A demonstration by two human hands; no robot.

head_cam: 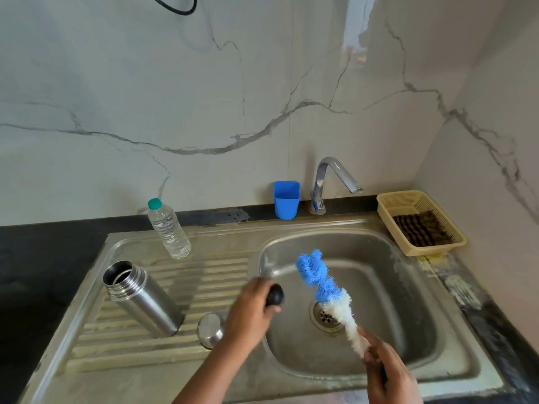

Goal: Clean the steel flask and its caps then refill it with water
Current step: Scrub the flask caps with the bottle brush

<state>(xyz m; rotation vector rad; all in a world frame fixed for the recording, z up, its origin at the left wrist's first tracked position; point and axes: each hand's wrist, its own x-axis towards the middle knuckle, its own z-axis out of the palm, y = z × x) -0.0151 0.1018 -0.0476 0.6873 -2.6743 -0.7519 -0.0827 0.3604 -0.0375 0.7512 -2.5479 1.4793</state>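
Right now we're holding a small black cap (275, 294) in the left hand (250, 313), fingers curled round it, centre of frame over the sink (455, 371) edge. The right hand (388, 371), lower right, is gripping the handle of a blue-and-white bottle brush (323, 284), bristles pointing up over the basin. The steel flask (143, 298) is standing open on the drainboard, left of centre, w/ a steel cap (210, 330) lying just beside its base.

Progress, as we're judging it: we're approx. mid-clean, working on the black cap; whether the flask is scrubbed yet, can't tell. Rinsing, refill & recapping are looking still to do. Tap (332, 179) isn't running.

Count: 1 flask, 2 caps, 1 brush, 1 plastic water bottle (169, 228), 1 blue cup (286, 199), 1 tap, 1 yellow basket (388, 208) on the bench, right.
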